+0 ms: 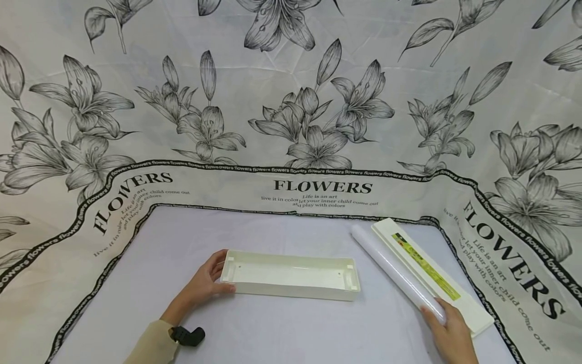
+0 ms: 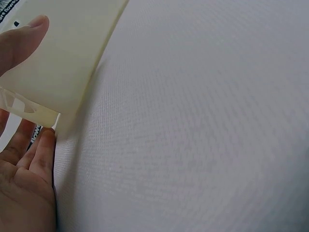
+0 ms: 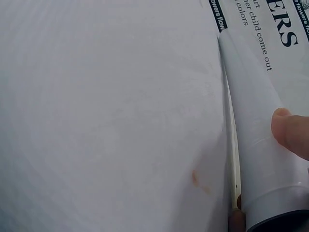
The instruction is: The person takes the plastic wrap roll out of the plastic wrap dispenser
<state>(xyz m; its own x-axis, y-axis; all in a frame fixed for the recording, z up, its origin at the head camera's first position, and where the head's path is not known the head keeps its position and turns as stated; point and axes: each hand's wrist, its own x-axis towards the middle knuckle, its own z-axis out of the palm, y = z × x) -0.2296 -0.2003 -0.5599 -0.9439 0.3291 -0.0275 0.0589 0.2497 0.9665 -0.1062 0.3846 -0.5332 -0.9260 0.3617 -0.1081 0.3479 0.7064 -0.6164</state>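
My left hand (image 1: 204,284) grips the left end of a long, shallow, cream plastic box (image 1: 291,291), thumb at its front wall and fingers behind the end. The box has its hollow side up, with nothing inside. In the left wrist view the thumb (image 2: 24,43) lies against the box wall (image 2: 72,53). Over on the right, my right hand (image 1: 450,328) holds the near end of a shiny roll of plastic film (image 1: 395,268). The right wrist view shows a thumb (image 3: 292,131) on the roll (image 3: 256,125) and its dark open end.
Alongside the roll lies a long cream lid (image 1: 468,311) with a yellow-green label (image 1: 425,265), slanting along the table's right side. A white cloth (image 1: 282,333) covers the table. Flower-printed fabric (image 1: 300,146) rises at the back and both sides.
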